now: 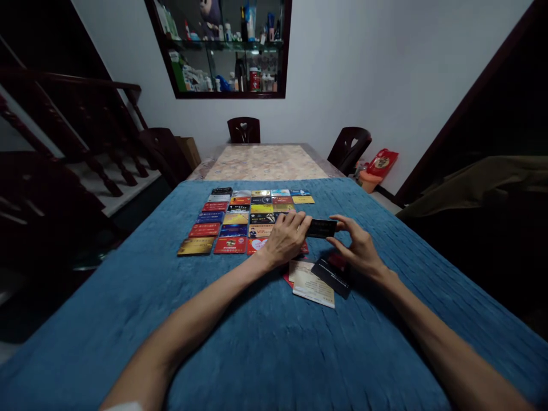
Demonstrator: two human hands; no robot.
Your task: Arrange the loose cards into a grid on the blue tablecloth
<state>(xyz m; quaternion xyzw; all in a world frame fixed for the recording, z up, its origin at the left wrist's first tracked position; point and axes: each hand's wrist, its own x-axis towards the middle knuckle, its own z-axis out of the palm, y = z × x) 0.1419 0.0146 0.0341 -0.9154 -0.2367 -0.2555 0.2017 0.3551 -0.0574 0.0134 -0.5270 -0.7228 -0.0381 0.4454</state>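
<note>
Pinching flat black card (pixel 321 228), both hands, ribbed blue cloth (pixel 257 342).

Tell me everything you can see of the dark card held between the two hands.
The dark card is a thin, flat, black rectangle, plastic by its look, with faint print too small to read. It is held lengthwise, about level, above the blue cloth, just right of the card grid. The left hand pinches its left end, the right hand its right end.
</note>
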